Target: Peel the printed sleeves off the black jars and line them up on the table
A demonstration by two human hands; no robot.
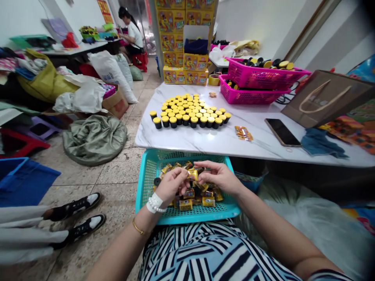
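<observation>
A teal plastic basket (149, 171) rests on my lap and holds several small yellow-wrapped pieces (208, 201) and black ones. Above it, my left hand (171, 186) and my right hand (219, 177) meet, both pinching one small yellow piece (192, 174) between their fingertips. A pearl bracelet and a gold bangle sit on my left wrist. On the white marble table (205, 140) beyond the basket stands a cluster of several black cylinders with yellow caps (190, 111).
Two stacked pink baskets (258, 84) with more caps, a phone (283, 132), a brown paper bag (325, 97), a blue cloth and a small wrapper (243, 133) lie on the table. Yellow cartons (184, 39) stand behind. Another person's legs and shoes (79, 216) are at left; a person sits far back.
</observation>
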